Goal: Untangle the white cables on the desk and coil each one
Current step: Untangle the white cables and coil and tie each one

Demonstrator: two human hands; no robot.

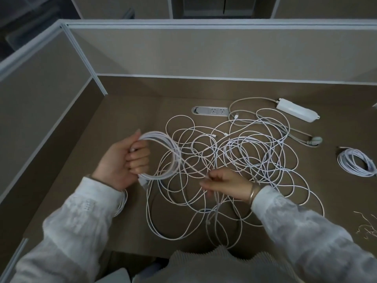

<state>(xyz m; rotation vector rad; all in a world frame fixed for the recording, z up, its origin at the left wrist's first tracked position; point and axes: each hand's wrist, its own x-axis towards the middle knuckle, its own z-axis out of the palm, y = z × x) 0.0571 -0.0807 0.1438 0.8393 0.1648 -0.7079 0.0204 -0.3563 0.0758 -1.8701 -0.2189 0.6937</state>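
A tangle of thin white cables (244, 156) is spread over the middle of the brown desk (126, 123). My left hand (124, 162) grips a round coil of white cable (173, 154) held up above the desk at the left of the tangle. One strand runs taut from that coil down to my right hand (222, 183), which pinches it between curled fingers just above the tangle. A finished coil (357, 162) lies on the desk at the far right. Another bundle of white cable (122, 203) peeks out under my left wrist.
A white power adapter (296, 110) with a grey cord and plug (315, 139) lies at the back right. A socket panel (210, 111) is set into the desk. Partition walls (204, 52) close the back and left. Thin loose ties (367, 227) lie at the right edge.
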